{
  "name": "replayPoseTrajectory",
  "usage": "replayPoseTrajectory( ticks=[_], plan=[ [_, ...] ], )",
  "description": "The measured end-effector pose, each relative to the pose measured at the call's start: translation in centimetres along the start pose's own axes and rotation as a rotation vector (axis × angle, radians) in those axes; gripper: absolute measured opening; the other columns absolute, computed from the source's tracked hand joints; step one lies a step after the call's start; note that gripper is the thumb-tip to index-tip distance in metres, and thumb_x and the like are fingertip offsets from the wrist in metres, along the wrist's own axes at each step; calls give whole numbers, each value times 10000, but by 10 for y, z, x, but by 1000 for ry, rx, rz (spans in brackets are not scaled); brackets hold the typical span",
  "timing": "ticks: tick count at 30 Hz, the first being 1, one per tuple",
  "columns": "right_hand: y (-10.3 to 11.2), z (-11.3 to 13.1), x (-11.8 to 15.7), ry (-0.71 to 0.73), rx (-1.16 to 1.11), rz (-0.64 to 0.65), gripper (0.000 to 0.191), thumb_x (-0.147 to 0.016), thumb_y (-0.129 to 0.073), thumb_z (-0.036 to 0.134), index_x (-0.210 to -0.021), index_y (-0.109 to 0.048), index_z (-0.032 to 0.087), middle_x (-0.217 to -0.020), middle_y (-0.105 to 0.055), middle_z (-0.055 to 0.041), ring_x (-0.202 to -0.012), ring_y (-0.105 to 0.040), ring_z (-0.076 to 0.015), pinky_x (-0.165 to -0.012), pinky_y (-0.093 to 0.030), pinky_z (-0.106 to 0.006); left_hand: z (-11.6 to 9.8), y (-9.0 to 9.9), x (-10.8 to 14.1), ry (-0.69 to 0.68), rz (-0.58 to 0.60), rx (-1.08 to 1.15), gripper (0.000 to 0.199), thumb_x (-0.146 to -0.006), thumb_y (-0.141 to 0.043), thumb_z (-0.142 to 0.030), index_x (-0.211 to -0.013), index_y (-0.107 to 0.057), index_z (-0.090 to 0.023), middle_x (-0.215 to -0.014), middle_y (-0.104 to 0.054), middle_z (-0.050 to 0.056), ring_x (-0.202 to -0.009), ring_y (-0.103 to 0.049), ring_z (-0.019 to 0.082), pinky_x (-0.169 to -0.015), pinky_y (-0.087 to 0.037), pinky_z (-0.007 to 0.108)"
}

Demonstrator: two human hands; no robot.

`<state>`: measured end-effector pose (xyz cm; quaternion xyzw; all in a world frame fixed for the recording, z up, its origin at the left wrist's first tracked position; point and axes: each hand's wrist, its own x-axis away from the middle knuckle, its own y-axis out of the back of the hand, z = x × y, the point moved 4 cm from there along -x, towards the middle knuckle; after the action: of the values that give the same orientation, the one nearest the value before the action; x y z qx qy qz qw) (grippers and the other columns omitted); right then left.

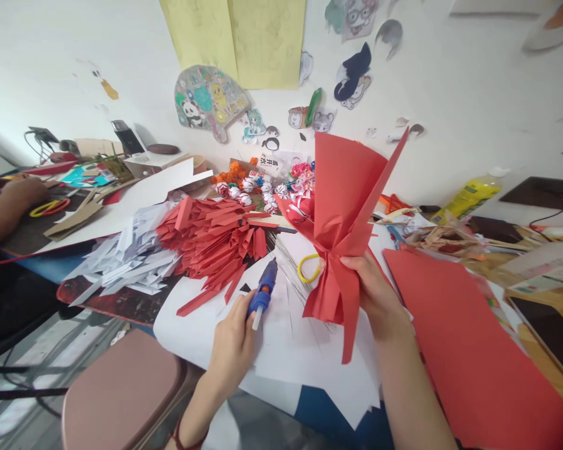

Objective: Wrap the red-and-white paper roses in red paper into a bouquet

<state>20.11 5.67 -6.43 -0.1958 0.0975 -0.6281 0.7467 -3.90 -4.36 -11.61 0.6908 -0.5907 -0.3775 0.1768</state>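
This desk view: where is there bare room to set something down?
Bare white paper shows between the left hand and right hand, below the red folded-paper bundle. The pinkish stool seat, lower left, is bare too. Beyond the left hand it's crowded: heaped red paper strips and white paper strips.

We've got a thin dark-red bracelet (178, 439) round our left forearm (205, 403), partly cropped; material unclear. Left hand (234, 334), right hand (373, 284) and right forearm (406, 369) bare.
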Motion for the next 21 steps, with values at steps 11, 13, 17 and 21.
replayPoseTrajectory(
  ticks=[11, 13, 17, 21],
  plan=[
    [-1, 2, 1, -9, 4, 10, 166, -790, -679, 288, -927, -606, 229, -780, -595, 12, -666, -567, -134, -571, -463, -251, 9, 3, -9, 96, -21, 315, 373, -1006, -395, -362, -1292, -540, -171, -1159, -704, 108, -1005, -665, 213, -913, -496, 342],
    [-3, 4, 2, -3, -3, -5, 176, -772, -691, 286, -915, -608, 226, -778, -600, 11, -669, -567, -138, -579, -463, -258, 10, 3, -11, 97, -52, 335, 379, -1008, -390, -357, -1296, -541, -163, -1131, -708, 108, -971, -670, 204, -888, -505, 331],
    [-3, 4, 0, -2, -1, -11, 197, -748, -709, 292, -889, -592, 221, -799, -597, 8, -678, -558, -143, -594, -468, -273, 13, 5, -11, 31, -112, 255, 367, -988, -421, -327, -1273, -560, -141, -1121, -705, 126, -995, -676, 228, -890, -512, 351],
    [2, 0, -2, -7, -7, -13, 214, -777, -691, 305, -948, -579, 241, -826, -594, 9, -684, -552, -146, -600, -464, -281, 15, 10, -6, -108, -157, 92, 349, -954, -471, -277, -1259, -579, -146, -1214, -682, 140, -1118, -646, 264, -942, -500, 374]
  ],
)
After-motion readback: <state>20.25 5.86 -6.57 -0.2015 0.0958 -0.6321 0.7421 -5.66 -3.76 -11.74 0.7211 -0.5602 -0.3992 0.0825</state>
